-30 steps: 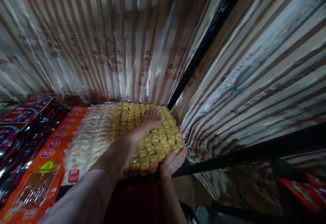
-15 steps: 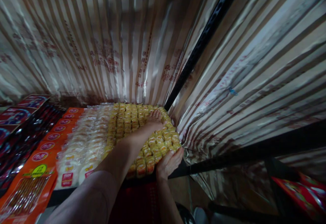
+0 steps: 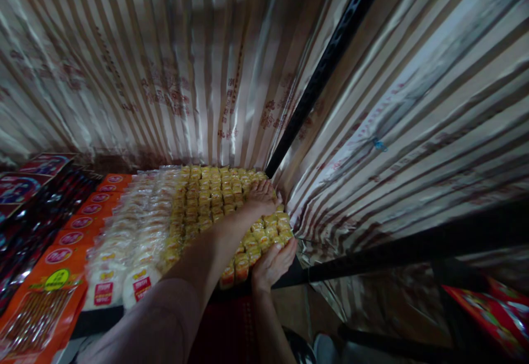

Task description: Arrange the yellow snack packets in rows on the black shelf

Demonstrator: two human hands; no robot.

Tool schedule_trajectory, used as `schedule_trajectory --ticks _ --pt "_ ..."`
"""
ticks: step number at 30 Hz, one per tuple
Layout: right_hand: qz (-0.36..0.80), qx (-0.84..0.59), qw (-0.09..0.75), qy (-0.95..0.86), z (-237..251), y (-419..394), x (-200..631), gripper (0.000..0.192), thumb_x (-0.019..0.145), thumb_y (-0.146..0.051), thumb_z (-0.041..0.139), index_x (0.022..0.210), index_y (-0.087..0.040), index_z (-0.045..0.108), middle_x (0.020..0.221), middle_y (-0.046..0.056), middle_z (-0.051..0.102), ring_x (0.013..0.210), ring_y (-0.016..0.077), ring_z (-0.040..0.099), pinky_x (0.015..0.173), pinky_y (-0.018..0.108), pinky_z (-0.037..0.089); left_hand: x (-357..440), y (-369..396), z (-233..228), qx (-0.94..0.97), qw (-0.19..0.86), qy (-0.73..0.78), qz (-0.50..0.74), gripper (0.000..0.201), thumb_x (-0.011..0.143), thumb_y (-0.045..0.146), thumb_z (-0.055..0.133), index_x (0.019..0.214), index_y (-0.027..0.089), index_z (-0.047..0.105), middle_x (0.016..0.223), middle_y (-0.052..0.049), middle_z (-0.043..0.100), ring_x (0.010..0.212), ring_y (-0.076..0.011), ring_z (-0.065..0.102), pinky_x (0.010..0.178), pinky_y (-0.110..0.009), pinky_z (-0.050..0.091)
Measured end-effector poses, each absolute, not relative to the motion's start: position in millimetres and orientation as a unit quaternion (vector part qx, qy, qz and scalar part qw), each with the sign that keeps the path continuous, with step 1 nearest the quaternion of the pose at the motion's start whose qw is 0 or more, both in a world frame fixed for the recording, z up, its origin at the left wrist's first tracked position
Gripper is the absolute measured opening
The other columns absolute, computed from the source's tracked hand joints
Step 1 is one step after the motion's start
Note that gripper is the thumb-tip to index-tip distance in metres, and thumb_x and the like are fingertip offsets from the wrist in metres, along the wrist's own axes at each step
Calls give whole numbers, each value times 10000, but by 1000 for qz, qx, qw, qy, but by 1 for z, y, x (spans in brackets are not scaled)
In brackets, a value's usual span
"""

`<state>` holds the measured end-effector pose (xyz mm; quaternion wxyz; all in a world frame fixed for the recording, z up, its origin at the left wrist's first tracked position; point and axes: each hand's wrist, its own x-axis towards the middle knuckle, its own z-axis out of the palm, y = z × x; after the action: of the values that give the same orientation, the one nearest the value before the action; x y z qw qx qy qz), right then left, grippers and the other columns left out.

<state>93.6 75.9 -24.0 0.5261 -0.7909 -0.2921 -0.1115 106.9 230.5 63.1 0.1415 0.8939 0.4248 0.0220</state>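
Rows of small yellow-wrapped snack packs (image 3: 215, 187) stand tightly together on the shelf. Across their right side reaches my left hand (image 3: 262, 197), palm down, its fingers stretched over the tops near the back corner. My right hand (image 3: 273, 265) lies flat along the front right corner of the block, thumb up against the packs and fingers straight. Neither hand is closed around a single pack. Part of the rows is hidden beneath my left forearm.
Clear-wrapped white round crackers (image 3: 118, 259) sit left of the yellow packs, then orange stick-snack packets (image 3: 68, 248) and dark red packets (image 3: 41, 231). A black metal post (image 3: 314, 94) rises at the corner before striped sheeting (image 3: 198, 77). Red packages (image 3: 491, 314) appear low at right.
My left hand has slid slightly right over the packs towards the right edge. My right hand stays at the front corner. The view has shifted a little.
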Motion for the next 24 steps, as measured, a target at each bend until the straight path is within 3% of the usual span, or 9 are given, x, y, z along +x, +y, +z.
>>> schedule_trajectory --ticks 4,8,15,20,24 --pt "-93 -794 524 -293 -17 75 90 620 921 -410 189 1380 -9 305 1421 245 319 1332 320 278 1067 537 245 107 231 61 894 143 423 32 660 909 488 206 1418 70 253 1516 -88 159 1401 -216 93 1158 -400 -2" --pt "-95 -790 526 -299 -13 74 88 612 929 -401 198 1382 -2 297 1422 251 311 1334 319 273 1067 539 246 105 243 64 879 147 448 75 667 900 504 223 1425 94 248 1523 -78 119 1408 -217 36 1157 -414 -22" --pt "-107 -772 546 -309 -30 75 96 556 903 -404 250 1439 -259 227 1458 142 301 1351 305 258 1048 565 248 100 257 66 876 152 458 0 677 900 503 183 1424 78 239 1520 -82 141 1409 -190 43 1156 -380 -31" --pt "-80 -777 540 -312 -23 73 93 591 912 -392 231 1428 -104 247 1460 191 275 1352 329 238 1060 592 221 88 255 75 882 147 446 37 655 900 480 152 1433 107 220 1528 -62 116 1408 -200 45 1153 -407 -20" --pt "-85 -774 545 -311 -15 72 89 593 921 -397 230 1409 -63 271 1441 215 300 1346 324 249 1063 584 224 79 266 77 877 141 457 41 636 902 468 140 1439 136 213 1528 -45 107 1409 -184 49 1153 -402 -25"
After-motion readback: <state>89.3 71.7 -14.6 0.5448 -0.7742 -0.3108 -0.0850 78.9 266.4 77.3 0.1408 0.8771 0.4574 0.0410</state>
